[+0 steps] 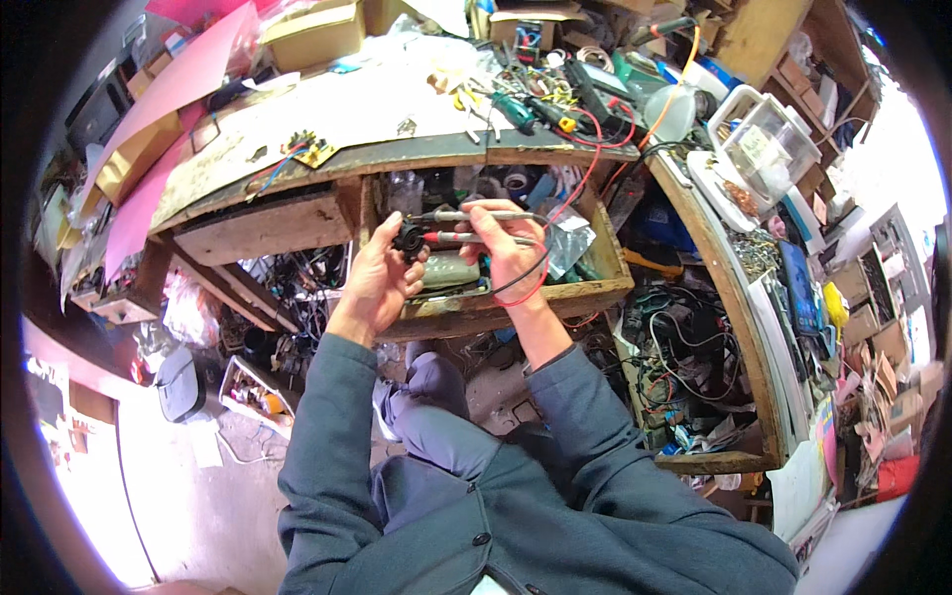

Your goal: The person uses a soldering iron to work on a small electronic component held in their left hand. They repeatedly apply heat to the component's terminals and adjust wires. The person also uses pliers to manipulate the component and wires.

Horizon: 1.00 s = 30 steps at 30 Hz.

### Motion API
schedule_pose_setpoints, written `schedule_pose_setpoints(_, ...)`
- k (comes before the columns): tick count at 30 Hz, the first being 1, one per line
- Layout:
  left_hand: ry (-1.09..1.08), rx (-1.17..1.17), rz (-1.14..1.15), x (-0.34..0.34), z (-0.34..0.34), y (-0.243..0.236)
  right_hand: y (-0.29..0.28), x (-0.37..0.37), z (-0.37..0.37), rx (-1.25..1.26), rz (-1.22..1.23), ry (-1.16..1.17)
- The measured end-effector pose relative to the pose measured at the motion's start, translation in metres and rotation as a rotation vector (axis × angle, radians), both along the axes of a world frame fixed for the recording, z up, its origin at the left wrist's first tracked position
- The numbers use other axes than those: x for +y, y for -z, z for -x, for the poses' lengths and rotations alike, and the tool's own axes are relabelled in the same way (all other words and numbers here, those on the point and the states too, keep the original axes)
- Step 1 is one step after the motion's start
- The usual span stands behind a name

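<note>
Over an open wooden drawer [476,315], my left hand [375,273] grips a small round black part [408,236] between thumb and fingers. My right hand [508,253] holds two test probes [458,238] side by side, one grey-black and one with a red tip end. Both probes point left, and their tips reach the black part; whether they touch its contacts is too small to tell. A red lead [570,198] and a black lead run from the probes past my right hand, the red one going up to the bench.
On the bench [367,119] lie a small circuit board with wires [309,149], a green-handled screwdriver [514,111] and many loose parts. Clear plastic boxes [769,144] stand at right. Beneath them, an open compartment [684,347] holds tangled cables. A black case [180,385] sits at lower left.
</note>
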State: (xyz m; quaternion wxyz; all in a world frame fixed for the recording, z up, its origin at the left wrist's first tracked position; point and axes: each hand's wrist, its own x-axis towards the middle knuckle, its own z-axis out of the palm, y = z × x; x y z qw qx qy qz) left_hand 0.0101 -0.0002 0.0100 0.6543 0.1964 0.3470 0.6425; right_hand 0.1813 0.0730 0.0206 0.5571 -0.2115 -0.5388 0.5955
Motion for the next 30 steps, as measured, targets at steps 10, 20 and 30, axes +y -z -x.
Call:
schedule_pose_setpoints(10, -0.026, 0.044, -0.014, 0.000, -0.002, -0.004, 0.002, 0.003, 0.001, -0.003, 0.014, 0.004)
schedule_pose_setpoints(20, -0.297, 0.210, -0.119, 0.006, -0.010, 0.014, 0.005, 0.003, -0.002, 0.012, 0.018, -0.005)
schedule_pose_setpoints(30, -0.086, -0.066, -0.197, 0.003, 0.003, 0.014, 0.007, 0.003, -0.003, 0.091, 0.053, -0.065)
